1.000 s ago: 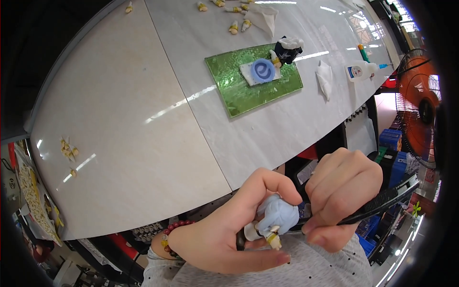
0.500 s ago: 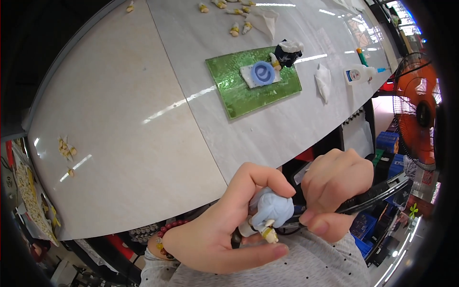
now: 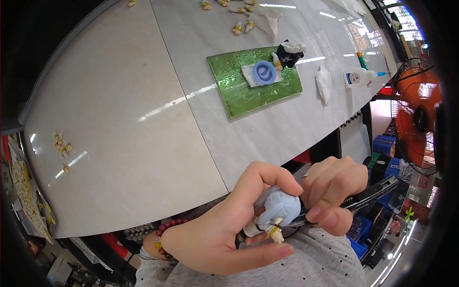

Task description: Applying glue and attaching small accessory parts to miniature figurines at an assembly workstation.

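The left hand is curling around a small pale-blue figurine, with the index finger arching over its top and the thumb lying flat beneath it, so the fingers are pinching the little figure close to the person's chest, just below the near edge of the white table. A beaded red bracelet is sitting on that wrist. The right hand is pressing in from the right, its fingers bunched together and gripping a dark slim tool whose handle is sticking out to the right; the tool's working end is meeting the figurine, though exactly where it is touching is hidden by the fingers. Farther off on the table, a green cutting mat is lying with a blue round piece on a white square resting on it, and a dark figurine with a white top is sitting at the mat's far corner. A crumpled white tissue and a white glue bottle are lying to the right of the mat. Small beige parts are scattered near the table's left edge, and an orange fan is standing beyond the table on the right.
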`<state>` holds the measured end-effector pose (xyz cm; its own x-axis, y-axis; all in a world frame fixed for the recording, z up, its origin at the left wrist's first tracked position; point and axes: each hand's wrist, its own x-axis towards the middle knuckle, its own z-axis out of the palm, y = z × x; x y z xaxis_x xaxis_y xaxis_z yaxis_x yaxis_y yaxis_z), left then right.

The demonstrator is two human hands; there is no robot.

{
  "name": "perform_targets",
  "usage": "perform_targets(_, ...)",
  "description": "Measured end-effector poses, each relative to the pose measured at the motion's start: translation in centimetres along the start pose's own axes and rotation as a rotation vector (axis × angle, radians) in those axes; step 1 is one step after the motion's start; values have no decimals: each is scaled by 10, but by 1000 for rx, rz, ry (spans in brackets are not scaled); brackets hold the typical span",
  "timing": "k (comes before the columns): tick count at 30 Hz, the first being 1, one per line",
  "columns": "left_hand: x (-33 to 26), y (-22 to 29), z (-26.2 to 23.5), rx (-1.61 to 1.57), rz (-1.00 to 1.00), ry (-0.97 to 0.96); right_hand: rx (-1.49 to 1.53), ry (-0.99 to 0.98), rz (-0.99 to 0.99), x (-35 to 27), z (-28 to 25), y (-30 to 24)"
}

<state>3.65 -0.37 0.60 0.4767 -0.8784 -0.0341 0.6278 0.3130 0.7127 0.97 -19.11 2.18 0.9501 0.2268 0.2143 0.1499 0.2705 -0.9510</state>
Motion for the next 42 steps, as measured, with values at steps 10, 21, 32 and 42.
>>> perform_targets(10,1,2,-1,-86,-157,-51,-99,-215,-110,10,-7,-4)
perform_targets(21,-2,4,-3,-289,-298,-26,-141,-265,-99,10,-9,-4)
perform_targets(32,-2,8,-3,-303,-381,20,-222,-253,49,13,-7,-15)
perform_targets(42,0,3,-4,-211,-289,-9,-244,-230,90,11,-8,-17)
